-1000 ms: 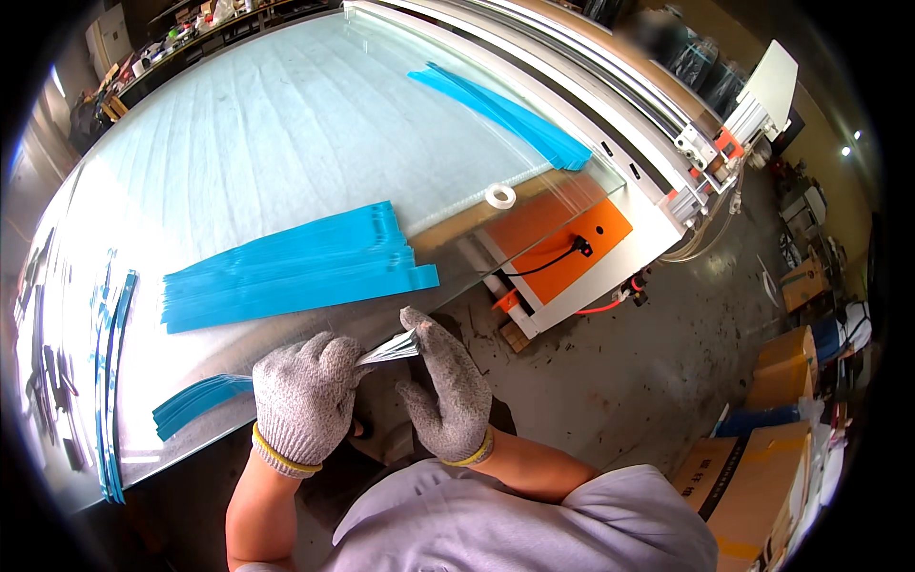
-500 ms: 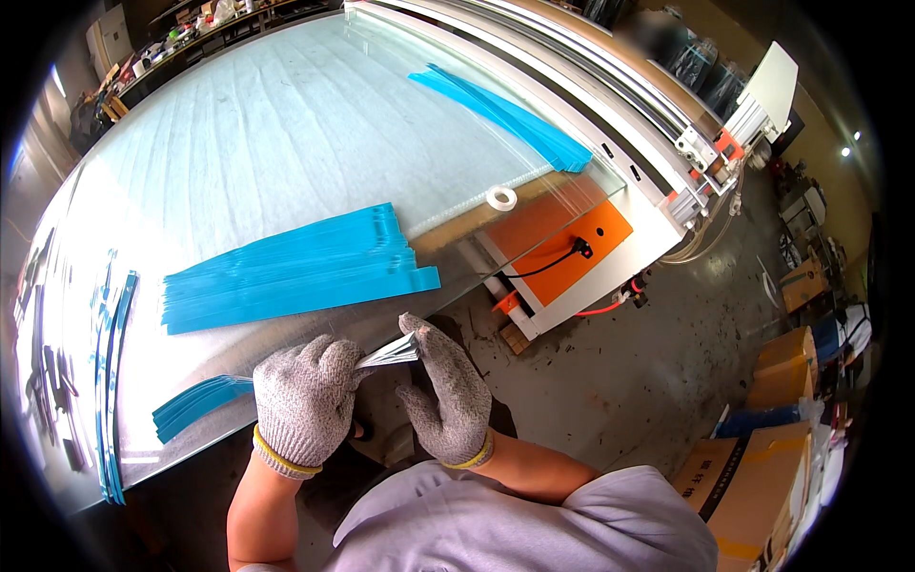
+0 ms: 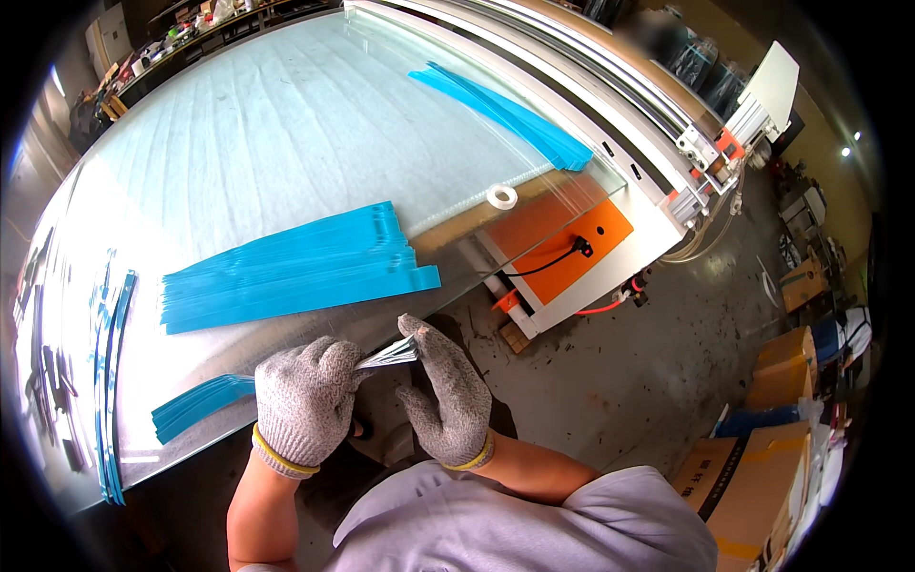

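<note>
My left hand (image 3: 307, 405), in a grey knitted glove with a yellow cuff, is closed around a bundle of thin strips. The blue end of the bundle (image 3: 202, 404) fans out left of the fist over the table's front edge. On the other side the silvery-white strip ends (image 3: 391, 354) stick out. My right hand (image 3: 448, 396), gloved alike, has its fingers stretched up beside these ends and touching them, with the thumb apart below. Beyond my hands a broad fanned stack of blue strips (image 3: 295, 272) lies on the glass-topped table (image 3: 257, 124).
Another pile of blue strips (image 3: 510, 114) lies at the table's far right, near a white tape roll (image 3: 501, 196). Narrow strips (image 3: 114, 381) lie on the left. A white machine rail (image 3: 610, 91) with an orange panel (image 3: 572, 243) flanks the table. Cardboard boxes (image 3: 753, 486) stand at right.
</note>
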{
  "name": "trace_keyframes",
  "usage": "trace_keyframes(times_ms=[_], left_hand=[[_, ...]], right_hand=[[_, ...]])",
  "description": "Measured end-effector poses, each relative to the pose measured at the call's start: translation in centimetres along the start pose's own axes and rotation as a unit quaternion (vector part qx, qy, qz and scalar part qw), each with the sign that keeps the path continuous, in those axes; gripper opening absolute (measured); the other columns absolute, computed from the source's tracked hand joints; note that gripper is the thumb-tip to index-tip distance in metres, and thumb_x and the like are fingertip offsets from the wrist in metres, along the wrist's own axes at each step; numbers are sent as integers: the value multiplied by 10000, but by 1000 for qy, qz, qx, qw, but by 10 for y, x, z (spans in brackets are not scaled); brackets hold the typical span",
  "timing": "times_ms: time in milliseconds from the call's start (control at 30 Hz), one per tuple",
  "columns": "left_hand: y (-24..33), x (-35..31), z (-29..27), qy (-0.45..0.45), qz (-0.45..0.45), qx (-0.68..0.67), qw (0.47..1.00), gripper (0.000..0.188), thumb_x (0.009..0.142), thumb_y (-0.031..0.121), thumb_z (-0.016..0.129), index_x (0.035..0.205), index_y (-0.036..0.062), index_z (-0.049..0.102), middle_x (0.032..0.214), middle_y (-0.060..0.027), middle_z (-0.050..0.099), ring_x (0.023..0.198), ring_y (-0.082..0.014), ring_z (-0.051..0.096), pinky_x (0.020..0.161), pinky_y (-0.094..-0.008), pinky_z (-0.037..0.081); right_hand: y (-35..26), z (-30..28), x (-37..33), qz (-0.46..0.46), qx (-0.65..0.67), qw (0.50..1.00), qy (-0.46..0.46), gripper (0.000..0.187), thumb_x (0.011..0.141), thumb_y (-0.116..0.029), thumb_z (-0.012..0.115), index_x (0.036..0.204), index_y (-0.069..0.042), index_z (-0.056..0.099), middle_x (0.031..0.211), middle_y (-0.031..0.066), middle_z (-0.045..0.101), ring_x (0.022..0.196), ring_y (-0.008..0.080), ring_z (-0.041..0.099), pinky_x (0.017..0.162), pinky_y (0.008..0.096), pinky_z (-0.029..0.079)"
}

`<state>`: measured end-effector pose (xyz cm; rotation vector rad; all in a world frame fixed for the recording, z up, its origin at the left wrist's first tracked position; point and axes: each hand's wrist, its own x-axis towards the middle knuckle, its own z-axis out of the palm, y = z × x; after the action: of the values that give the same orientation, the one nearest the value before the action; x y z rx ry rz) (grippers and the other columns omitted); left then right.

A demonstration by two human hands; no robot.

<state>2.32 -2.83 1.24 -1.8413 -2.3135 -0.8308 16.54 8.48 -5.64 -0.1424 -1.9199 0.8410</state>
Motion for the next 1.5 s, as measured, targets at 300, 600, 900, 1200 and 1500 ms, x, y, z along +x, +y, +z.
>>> trace_keyframes(times_ms=[300,600,900,1200,1500], left_hand=[[1,2,-2,-19,-2,-28,999,120,784,53,689,899,43,656,812,-173,653,737,-416,635,647,-485,494],[4,2,-2,-55,5,-32,998,140,760,52,701,893,42,661,785,-175,657,717,-424,640,631,-482,504],[5,3,0,-64,6,-55,996,127,769,66,713,880,33,660,759,-180,644,696,-425,632,615,-480,495],[2,4,2,-80,-10,-47,996,115,796,105,722,852,35,650,720,-188,627,699,-421,634,615,-485,492],[0,8,7,-57,-31,-111,992,143,868,162,699,900,46,622,763,-166,642,686,-386,653,602,-476,504]], right_hand=[[-3,-2,5,55,87,994,42,680,834,67,725,1470,9,489,1396,222,598,1169,335,657,974,369,532],[6,-10,15,173,247,953,23,253,844,87,735,1088,22,715,1049,125,742,979,205,723,861,299,568],[-4,2,6,224,188,947,133,312,782,67,803,1078,9,722,996,113,750,893,214,731,774,298,568],[4,-3,15,233,222,944,78,337,807,67,786,1132,14,714,1053,139,756,932,213,741,782,295,574],[8,-15,16,221,149,963,46,187,833,56,761,1014,14,741,1007,123,769,884,205,745,799,308,586]])
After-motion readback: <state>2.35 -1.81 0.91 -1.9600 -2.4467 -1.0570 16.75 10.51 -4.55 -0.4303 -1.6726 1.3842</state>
